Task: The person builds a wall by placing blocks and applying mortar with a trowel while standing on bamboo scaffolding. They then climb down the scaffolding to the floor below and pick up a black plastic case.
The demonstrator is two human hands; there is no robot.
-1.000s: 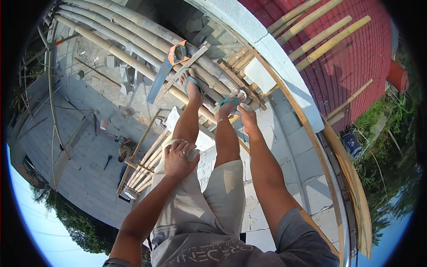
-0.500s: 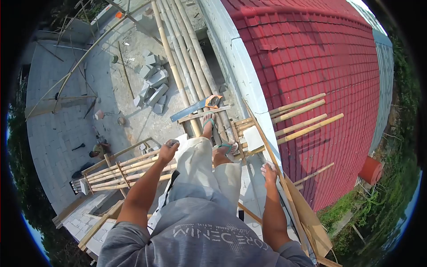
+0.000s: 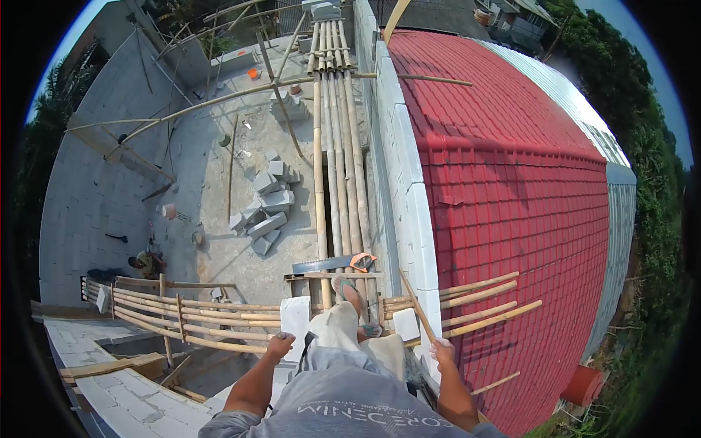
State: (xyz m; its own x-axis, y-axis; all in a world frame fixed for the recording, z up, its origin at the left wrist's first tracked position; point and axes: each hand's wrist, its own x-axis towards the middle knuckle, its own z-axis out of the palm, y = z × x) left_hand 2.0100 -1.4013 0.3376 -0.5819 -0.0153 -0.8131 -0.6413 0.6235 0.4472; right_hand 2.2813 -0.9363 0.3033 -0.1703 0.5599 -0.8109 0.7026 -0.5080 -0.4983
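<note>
In the head view, we look down from high up, past our grey shirt (image 3: 343, 394). Our left hand (image 3: 280, 343) is low down, next to the tall white block (image 3: 295, 314). Its fingers curl in loosely, and we cannot tell if they hold something small. Our right hand (image 3: 443, 352) is by the bottom end of the thin wood strip (image 3: 419, 305). Its fingers are partly bent, but we cannot tell if they grip the strip or just rest there. The strip leans along the pale wall (image 3: 416, 212).

Our feet (image 3: 349, 292) wear flip-flops, and one foot is near the flat board (image 3: 336, 275) that goes across the long bamboo poles (image 3: 339, 168). Just past our toes, the saw (image 3: 325, 264) lies on its side across the poles, with its orange handle (image 3: 363, 262) pointing right. The small white block (image 3: 405, 323) sits between our feet and the wall.

On the right, the short bamboo poles (image 3: 478, 330) stick out over the red roof (image 3: 511, 204). On the left, more bamboo poles (image 3: 212, 321) run sideways. Far down, grey blocks (image 3: 268, 204) lie in a messy heap on the floor (image 3: 212, 248), and a person (image 3: 150, 263) is low down near the far wall (image 3: 87, 190).
</note>
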